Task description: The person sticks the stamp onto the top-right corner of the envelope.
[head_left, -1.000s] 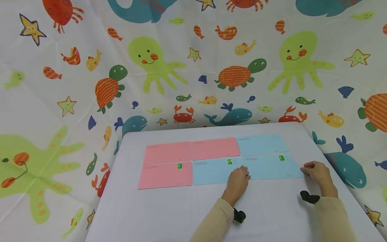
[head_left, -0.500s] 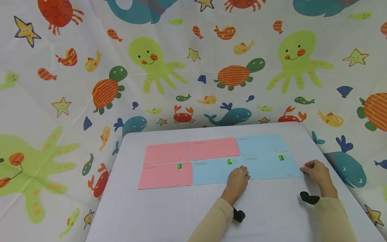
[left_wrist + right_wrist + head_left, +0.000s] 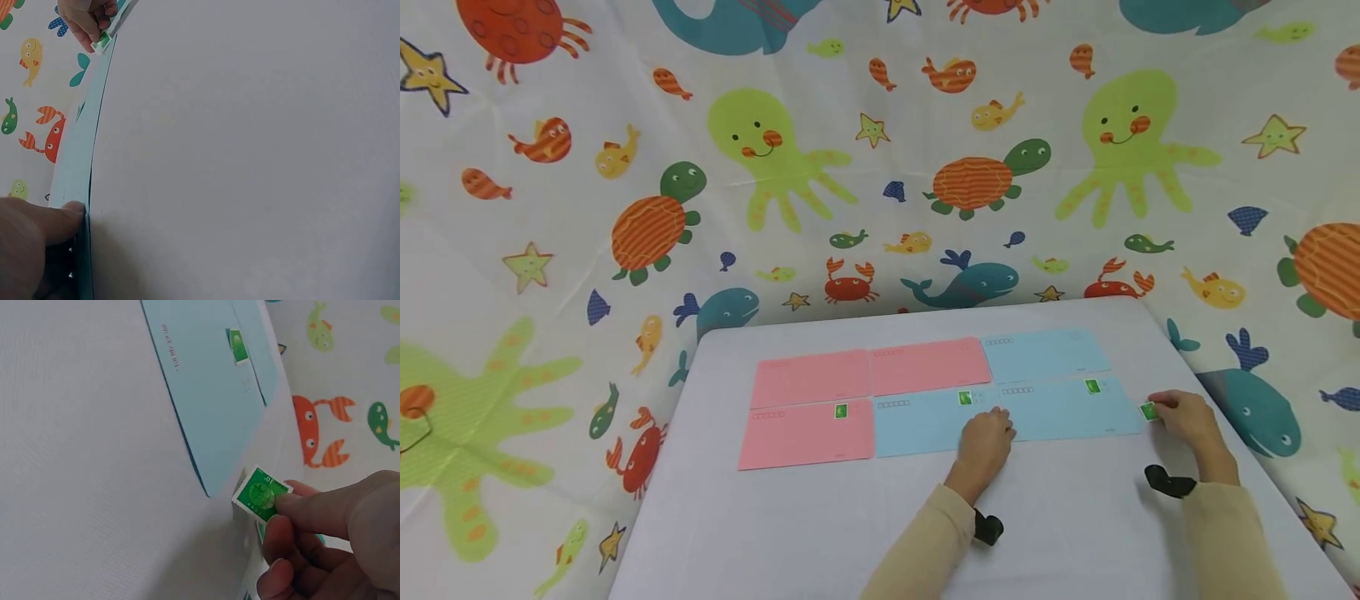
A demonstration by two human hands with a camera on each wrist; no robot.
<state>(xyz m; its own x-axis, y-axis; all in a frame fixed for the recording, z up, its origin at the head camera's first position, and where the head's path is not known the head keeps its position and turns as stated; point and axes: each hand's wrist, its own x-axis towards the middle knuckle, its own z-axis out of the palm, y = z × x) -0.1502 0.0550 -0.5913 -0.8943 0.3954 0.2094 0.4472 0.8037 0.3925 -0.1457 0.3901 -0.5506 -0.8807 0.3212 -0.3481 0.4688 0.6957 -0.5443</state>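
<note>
Angles left forearm (image 3: pixel 917 546) up and rightward from the lower middle, resting left hand (image 3: pixel 982 443) right of centre, thumb (image 3: pixel 59 224) extended. Reaches with right forearm (image 3: pixel 1228 542) from the lower right, right hand (image 3: pixel 1186 423) pinching between thumb and forefinger, remaining fingers (image 3: pixel 278 540) curled.

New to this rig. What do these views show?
No robot: a person works bare-handed. The wide picture comes from a head-worn camera looking forward and down; the close ones come from a camera on each wrist.

On the white table lie three pink envelopes and three blue envelopes, in two rows. Each near-row envelope bears a green stamp.

The left hand touches the near row, about where its two blue ones meet. The right hand pinches a loose stamp beside that row's right end.
</note>
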